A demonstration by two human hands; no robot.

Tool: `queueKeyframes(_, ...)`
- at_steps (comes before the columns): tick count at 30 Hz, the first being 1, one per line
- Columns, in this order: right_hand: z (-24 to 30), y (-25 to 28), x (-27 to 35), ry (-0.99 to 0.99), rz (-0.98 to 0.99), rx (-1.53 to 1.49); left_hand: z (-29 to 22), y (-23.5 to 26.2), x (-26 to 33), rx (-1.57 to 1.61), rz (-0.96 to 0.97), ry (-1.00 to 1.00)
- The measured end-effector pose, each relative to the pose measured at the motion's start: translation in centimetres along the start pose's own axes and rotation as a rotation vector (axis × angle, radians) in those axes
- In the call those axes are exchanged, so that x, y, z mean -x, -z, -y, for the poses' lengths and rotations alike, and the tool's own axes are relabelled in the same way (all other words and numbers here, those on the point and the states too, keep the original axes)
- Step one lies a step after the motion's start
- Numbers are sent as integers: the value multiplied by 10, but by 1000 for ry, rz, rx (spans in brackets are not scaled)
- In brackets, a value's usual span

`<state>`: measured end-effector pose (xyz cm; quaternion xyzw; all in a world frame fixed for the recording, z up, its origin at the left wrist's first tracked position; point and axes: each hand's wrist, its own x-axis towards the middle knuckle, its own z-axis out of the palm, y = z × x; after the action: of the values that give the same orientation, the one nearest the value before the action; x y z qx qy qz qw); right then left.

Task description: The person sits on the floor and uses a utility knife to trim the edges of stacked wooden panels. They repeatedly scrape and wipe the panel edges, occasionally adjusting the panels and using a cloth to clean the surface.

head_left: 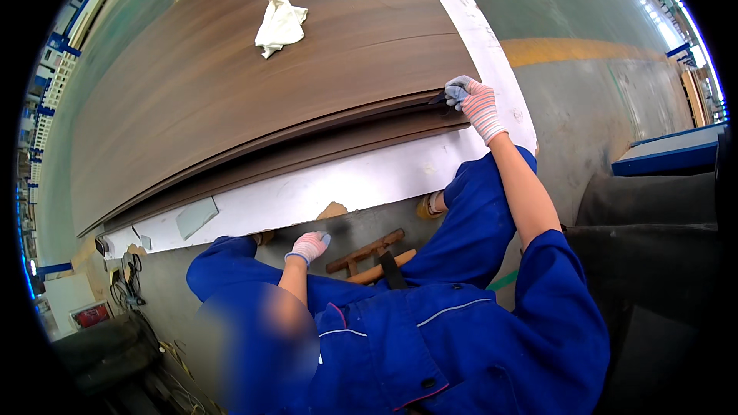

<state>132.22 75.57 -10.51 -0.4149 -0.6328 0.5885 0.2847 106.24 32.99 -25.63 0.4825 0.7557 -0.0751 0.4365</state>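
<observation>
My right hand [475, 106], in a striped work glove, is closed on a small dark tool [440, 97] held against the near right corner of a stack of large brown veneer sheets [254, 100]. The stack lies on a white board [346, 184] that juts out below it. My left hand [309, 246], in a pink glove, hangs with curled fingers over my blue-trousered knee, holding nothing that I can see. Just right of it, a wooden frame piece [367, 250] lies on the floor.
A crumpled white cloth [280, 24] rests on the veneer farther back. A grey offcut [196, 216] lies on the white board's near edge. Cables [127, 286] trail at the left. A blue-edged platform [669, 155] stands at the right beside a yellow floor marking [573, 51].
</observation>
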Motion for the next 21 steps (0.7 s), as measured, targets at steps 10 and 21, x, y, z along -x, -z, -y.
queueKeyframes(10,1,-26,0,16,16,25,1,1,3,26,-31,-6)
queueKeyframes(21,7,-39,3,31,44,-21,-2,3,-3,12,1,38)
